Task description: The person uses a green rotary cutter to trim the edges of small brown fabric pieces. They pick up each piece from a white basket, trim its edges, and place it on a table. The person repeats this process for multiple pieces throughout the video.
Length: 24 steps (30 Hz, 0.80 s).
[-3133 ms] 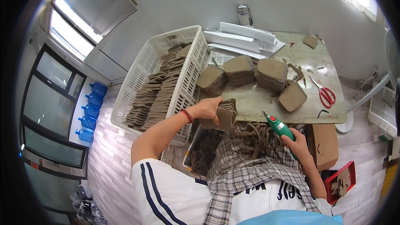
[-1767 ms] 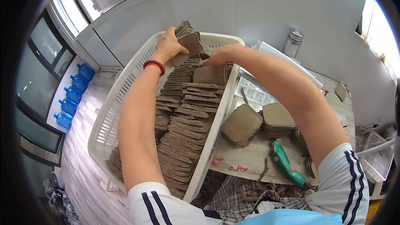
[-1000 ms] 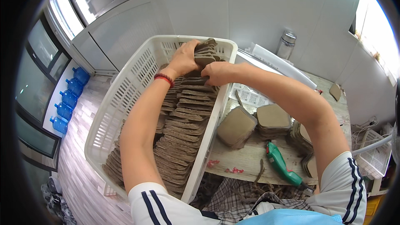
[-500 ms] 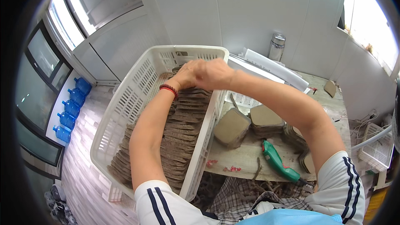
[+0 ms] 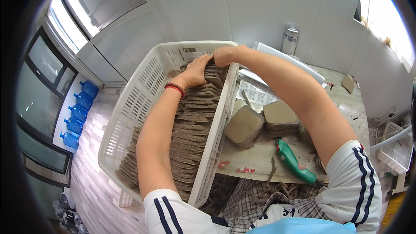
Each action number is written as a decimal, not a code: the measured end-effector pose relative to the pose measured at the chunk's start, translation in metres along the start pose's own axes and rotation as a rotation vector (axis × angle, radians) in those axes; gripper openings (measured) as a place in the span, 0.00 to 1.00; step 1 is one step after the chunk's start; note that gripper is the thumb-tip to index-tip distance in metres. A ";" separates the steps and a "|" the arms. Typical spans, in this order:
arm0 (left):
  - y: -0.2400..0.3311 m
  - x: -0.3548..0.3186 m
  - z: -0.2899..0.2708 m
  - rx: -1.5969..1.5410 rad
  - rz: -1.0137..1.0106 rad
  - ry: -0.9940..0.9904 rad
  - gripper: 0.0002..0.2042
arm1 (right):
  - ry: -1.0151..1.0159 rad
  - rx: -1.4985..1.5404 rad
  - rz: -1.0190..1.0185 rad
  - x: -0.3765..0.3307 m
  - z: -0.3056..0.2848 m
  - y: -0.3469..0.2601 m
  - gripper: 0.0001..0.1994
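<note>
Brown woven pads [image 5: 190, 125] fill the white slotted plastic crate [image 5: 143, 104] in overlapping rows, and both hands meet at its far end. The left hand [image 5: 197, 70] lies palm-down with fingers spread flat on the topmost pads; the right hand [image 5: 224, 54] curls closed over the crate's far right corner, touching the same pile, though what it grips I cannot tell. On the wooden bench [image 5: 260, 156], beside the crate's right wall, sit two stacks of square woven pads [image 5: 245, 125], and a green glue gun [image 5: 294, 164] lies near the front edge.
</note>
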<state>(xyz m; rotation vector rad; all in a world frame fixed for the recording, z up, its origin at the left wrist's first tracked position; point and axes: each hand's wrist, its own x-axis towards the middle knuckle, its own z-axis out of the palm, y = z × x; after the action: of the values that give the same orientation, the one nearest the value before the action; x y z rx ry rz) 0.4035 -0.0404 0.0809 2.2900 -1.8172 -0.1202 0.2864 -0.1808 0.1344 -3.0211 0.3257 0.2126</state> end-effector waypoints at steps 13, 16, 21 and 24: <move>0.030 0.003 -0.003 0.153 -0.119 -0.154 0.47 | -0.075 0.076 0.050 -0.034 -0.021 0.014 0.35; 0.029 0.007 -0.021 -0.184 -0.012 -0.219 0.49 | 0.090 0.157 0.062 -0.033 -0.004 0.042 0.28; 0.026 0.000 -0.021 -0.449 0.061 -0.110 0.43 | 0.248 0.185 0.025 -0.082 -0.011 0.057 0.21; 0.024 0.008 0.024 -0.045 -0.023 0.152 0.38 | 0.207 0.272 0.059 -0.118 -0.016 0.055 0.18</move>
<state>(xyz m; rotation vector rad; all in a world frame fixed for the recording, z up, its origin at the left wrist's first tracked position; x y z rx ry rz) 0.3773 -0.0561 0.0632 2.2249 -1.6961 0.0093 0.1621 -0.2118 0.1633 -2.7683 0.4221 -0.1314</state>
